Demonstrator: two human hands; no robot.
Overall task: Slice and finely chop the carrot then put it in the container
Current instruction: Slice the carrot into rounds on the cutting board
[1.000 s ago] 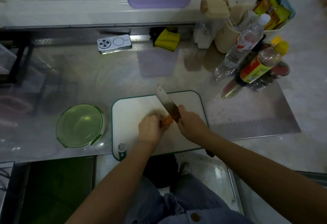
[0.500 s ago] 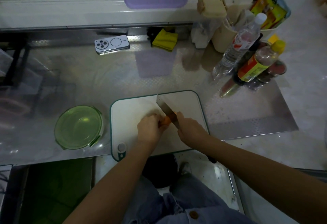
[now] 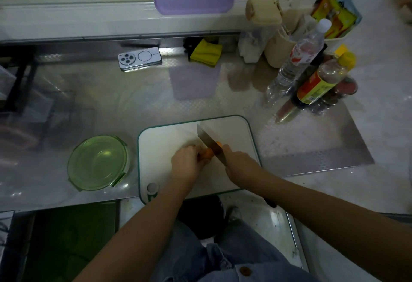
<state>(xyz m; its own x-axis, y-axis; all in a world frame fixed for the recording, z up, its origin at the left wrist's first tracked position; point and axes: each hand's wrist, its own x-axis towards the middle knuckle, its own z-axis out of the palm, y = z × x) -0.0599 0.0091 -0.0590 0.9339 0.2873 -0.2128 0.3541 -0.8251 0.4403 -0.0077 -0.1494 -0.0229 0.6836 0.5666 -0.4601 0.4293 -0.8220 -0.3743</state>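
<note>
Since the frame 1 s earlier, the knife (image 3: 206,139) has dropped: its far tip sits lower over the cutting board (image 3: 160,148) and the blade now stands in the carrot (image 3: 207,153), with orange showing on 2 sides of the steel. The carrot lies near the middle of the board, its left part covered by the left hand (image 3: 187,163), whose fingers are curled down over it and grip it. The right hand (image 3: 239,161) is wrapped around the knife handle, which the hand hides; the blade runs away from the person and to the left. The step in hand appears to be slicing, with fine chopping not yet begun. To do it well, keep the left fingertips tucked back from the blade, carry each stroke fully down to the board, and move the left hand back along the carrot by 1 slice thickness per stroke. Both forearms reach in from the near edge and converge on the carrot, wrists low. The green container (image 3: 98,162) stands on the counter just left of the board; no carrot is visible in it.
</note>
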